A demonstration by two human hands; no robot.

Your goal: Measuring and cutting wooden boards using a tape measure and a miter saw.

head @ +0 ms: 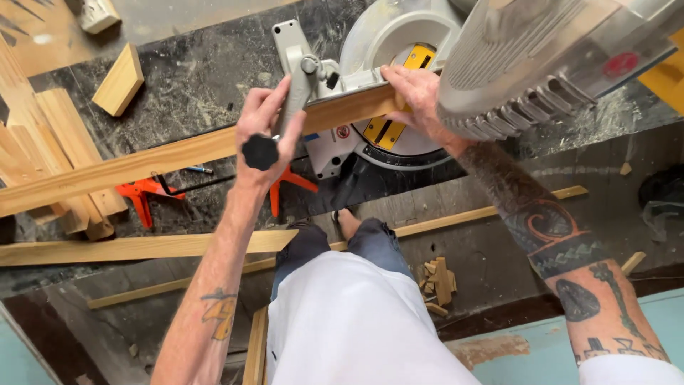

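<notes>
A long wooden board (142, 160) lies across the base of a grey miter saw (399, 43), running out to the left. My left hand (267, 125) wraps around the saw's grey clamp lever, just above its black knob (260, 152). My right hand (413, 93) presses down on the board against the saw fence, next to the yellow insert (388, 132). The saw's motor housing (548, 57) hangs over my right wrist.
Orange stand legs (142, 194) sit under the board. Stacked planks (50, 142) and a wood block (120, 80) lie at the left. More long strips (142, 246) and small offcuts (438, 281) lie on the dark floor around my legs.
</notes>
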